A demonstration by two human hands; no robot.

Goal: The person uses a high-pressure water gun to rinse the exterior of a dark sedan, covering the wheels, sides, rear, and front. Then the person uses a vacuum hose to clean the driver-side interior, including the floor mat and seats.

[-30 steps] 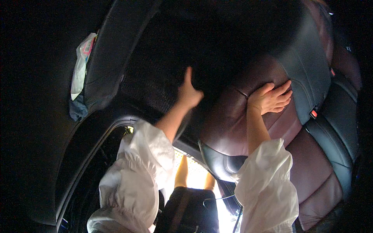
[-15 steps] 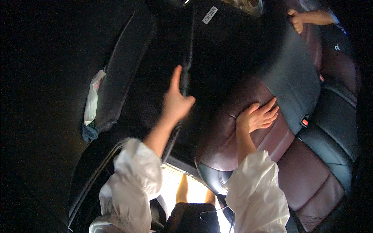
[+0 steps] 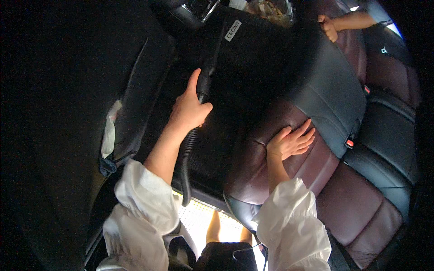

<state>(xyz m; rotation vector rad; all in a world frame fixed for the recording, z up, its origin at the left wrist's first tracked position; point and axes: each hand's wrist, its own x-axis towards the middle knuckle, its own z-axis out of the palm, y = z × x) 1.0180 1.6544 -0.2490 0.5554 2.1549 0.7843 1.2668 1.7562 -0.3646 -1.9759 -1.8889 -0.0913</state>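
My left hand (image 3: 190,108) is wrapped round the handle of a black vacuum cleaner nozzle (image 3: 205,83), index finger laid along it. The nozzle points away from me over the dark floor mat (image 3: 253,58), its far end hard to make out in the gloom. From the handle a ribbed black hose (image 3: 186,158) runs back toward the door sill. My right hand (image 3: 289,143) lies flat, fingers spread, on the maroon and black rear seat (image 3: 257,167), holding nothing.
A seat-back pocket on the left has a white plastic packet (image 3: 110,131) and a dark blue cloth (image 3: 107,166) sticking out. A clear bag of brown pieces (image 3: 273,11) sits at the far end. Another person's hand (image 3: 329,28) touches the seat's far side. Red seat-belt buckles (image 3: 349,143) show along the seat.
My left hand has shifted left with the vacuum nozzle, and the hose has swung left over the sill. My right hand stays on the same part of the seat. The view has shifted slightly.
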